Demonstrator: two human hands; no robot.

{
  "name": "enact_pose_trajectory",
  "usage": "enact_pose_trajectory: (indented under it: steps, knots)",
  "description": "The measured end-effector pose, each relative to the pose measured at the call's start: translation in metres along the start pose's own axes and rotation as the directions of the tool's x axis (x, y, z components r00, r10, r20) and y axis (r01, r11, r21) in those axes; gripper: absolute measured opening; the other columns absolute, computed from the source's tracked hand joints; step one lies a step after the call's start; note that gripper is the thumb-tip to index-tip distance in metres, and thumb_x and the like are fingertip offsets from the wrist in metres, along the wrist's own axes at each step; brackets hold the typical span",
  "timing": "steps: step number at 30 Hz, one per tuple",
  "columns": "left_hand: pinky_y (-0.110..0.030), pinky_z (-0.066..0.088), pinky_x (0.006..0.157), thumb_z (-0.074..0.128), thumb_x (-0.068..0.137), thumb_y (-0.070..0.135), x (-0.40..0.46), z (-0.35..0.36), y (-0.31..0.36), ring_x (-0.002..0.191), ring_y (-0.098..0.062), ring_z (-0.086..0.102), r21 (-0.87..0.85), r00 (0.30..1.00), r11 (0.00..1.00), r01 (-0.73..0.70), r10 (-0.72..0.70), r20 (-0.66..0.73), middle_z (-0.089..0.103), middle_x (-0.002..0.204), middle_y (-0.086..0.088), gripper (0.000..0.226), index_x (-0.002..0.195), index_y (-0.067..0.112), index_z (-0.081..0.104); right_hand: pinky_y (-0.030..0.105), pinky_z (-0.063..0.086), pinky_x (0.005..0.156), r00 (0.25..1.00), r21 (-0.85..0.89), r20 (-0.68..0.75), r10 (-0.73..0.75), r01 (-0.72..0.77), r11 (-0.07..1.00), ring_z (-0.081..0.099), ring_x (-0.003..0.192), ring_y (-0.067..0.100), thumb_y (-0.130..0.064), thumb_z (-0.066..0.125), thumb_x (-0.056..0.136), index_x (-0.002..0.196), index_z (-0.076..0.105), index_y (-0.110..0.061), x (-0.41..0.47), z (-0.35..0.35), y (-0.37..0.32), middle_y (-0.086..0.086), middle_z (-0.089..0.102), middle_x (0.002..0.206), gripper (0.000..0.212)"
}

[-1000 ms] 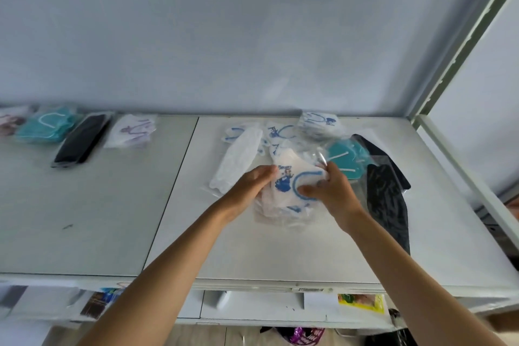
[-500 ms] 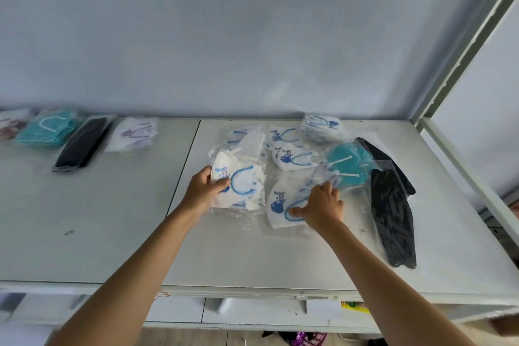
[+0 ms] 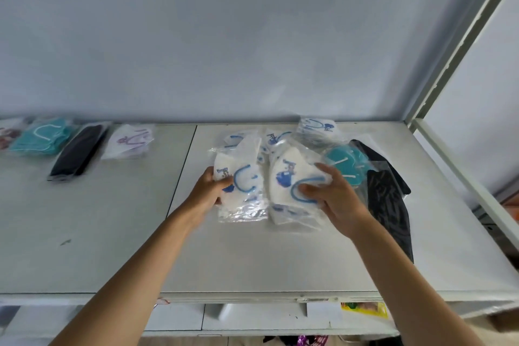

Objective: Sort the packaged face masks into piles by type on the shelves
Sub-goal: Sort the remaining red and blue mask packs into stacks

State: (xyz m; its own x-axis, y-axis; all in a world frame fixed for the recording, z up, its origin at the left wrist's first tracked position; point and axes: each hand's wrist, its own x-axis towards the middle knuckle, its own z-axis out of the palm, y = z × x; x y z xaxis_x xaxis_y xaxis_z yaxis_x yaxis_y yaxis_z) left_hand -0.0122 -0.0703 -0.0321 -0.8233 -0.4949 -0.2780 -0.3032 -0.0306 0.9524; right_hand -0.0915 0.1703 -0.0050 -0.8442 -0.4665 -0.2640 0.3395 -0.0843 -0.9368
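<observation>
The left hand (image 3: 209, 188) pinches one white blue-print mask packet (image 3: 238, 177) and the right hand (image 3: 334, 196) another (image 3: 292, 180), both apparently just above the shelf (image 3: 252, 261). Light, soft, slippery film: grip the edges firmly.

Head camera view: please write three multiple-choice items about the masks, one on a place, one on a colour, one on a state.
1. Where does the sorted black mask pack lie?
A. left shelf panel
B. right panel
C. floor

2. What colour are the ear loops of the mask in the right hand?
A. red
B. blue
C. black

3. What is the left hand doing?
A. resting flat
B. pointing
C. gripping a white mask packet

Key: 1 A, it lies between the teal pile and the purple-print pack; 2 B, the loop is blue; 3 C, fingers curl round its edge.
</observation>
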Motion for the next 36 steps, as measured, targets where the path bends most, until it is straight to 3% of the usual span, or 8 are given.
enact_pose_trajectory:
  steps: [5,9,14,17,24,30,33,36]
  knots:
    - [-0.037,0.051,0.081,0.049,0.095,0.050,0.000,0.009,-0.004,0.092,-0.024,0.064,-0.210,0.993,0.975,0.072,-0.050,0.110,0.068,0.106,-0.009,0.041,0.114,0.016,0.060,0.031,0.042,0.097,0.986,-0.600,-0.035,-0.162,0.109,0.793,0.049,0.118,0.028,-0.006,0.084,0.063,0.146,0.027,-0.019,0.017,0.072,0.017,0.013,0.046,0.134,0.101]
    - [-0.034,0.048,0.082,0.065,0.089,0.017,0.005,-0.004,-0.011,0.089,-0.024,0.062,-0.087,0.987,0.989,-0.119,0.108,-0.116,0.066,0.097,-0.010,0.011,0.099,0.014,0.059,0.034,0.042,0.101,0.951,-0.637,-0.059,-0.305,0.200,0.745,0.049,0.120,0.027,-0.030,0.079,0.073,0.145,0.031,-0.018,0.023,0.085,0.032,0.009,0.039,0.136,0.088]
    - [-0.029,0.042,0.068,0.063,0.090,0.013,0.012,-0.033,-0.013,0.067,-0.016,0.051,-0.058,0.964,0.991,-0.119,0.101,-0.247,0.056,0.075,-0.002,0.012,0.084,0.019,0.055,0.042,0.029,0.108,0.867,-0.835,-0.478,-0.140,-0.399,0.380,0.031,0.131,0.033,-0.062,0.056,0.082,0.139,0.036,-0.007,0.030,0.025,0.050,0.014,0.029,0.145,0.082]
    - [-0.027,0.042,0.064,0.063,0.090,0.013,0.011,-0.036,-0.015,0.064,-0.015,0.050,-0.046,0.967,0.993,-0.106,0.092,-0.236,0.054,0.073,-0.002,0.010,0.086,0.017,0.055,0.039,0.032,0.106,0.869,-0.842,-0.487,-0.087,-0.441,0.310,0.034,0.126,0.030,-0.061,0.064,0.077,0.142,0.030,-0.004,0.029,0.024,0.059,0.013,0.030,0.143,0.093]
    - [-0.034,0.044,0.071,0.068,0.085,0.019,0.006,-0.033,-0.014,0.067,-0.021,0.053,-0.003,0.974,0.998,-0.069,0.067,-0.215,0.057,0.079,-0.012,0.025,0.100,0.004,0.055,0.029,0.044,0.076,0.915,-0.782,-0.403,-0.008,-0.340,0.523,0.054,0.093,0.022,-0.028,0.072,0.080,0.124,0.050,-0.011,0.023,0.015,0.051,0.010,0.059,0.120,0.052]
    - [-0.040,0.052,0.080,0.066,0.064,0.038,0.005,-0.026,-0.009,0.084,-0.024,0.062,0.014,0.987,1.000,-0.019,0.021,-0.161,0.066,0.095,-0.012,0.044,0.099,0.012,0.059,0.029,0.053,0.071,0.878,-0.361,-0.467,-0.101,-0.086,0.928,0.057,0.080,0.023,0.000,0.081,0.067,0.106,0.048,-0.009,-0.014,-0.019,0.018,0.013,0.063,0.101,0.051]
    - [-0.035,0.047,0.079,0.071,0.080,0.031,0.005,-0.006,-0.008,0.083,-0.024,0.061,-0.072,0.997,0.997,0.014,-0.019,-0.074,0.065,0.090,-0.009,0.023,0.092,0.017,0.057,0.023,0.044,0.052,0.917,-0.179,-0.382,-0.115,0.049,0.983,0.053,0.074,0.014,0.000,0.077,0.074,0.117,0.042,-0.013,-0.021,0.000,0.002,0.005,0.055,0.096,0.057]
    - [-0.036,0.052,0.081,0.051,0.095,0.045,0.004,0.013,-0.005,0.088,-0.023,0.068,-0.204,0.991,0.970,0.130,-0.117,0.072,0.071,0.101,-0.008,0.033,0.105,0.015,0.061,0.028,0.049,0.063,0.966,-0.262,-0.235,-0.104,0.040,0.964,0.051,0.082,0.019,0.000,0.080,0.069,0.133,0.035,-0.016,0.001,0.038,0.014,0.005,0.049,0.095,0.081]
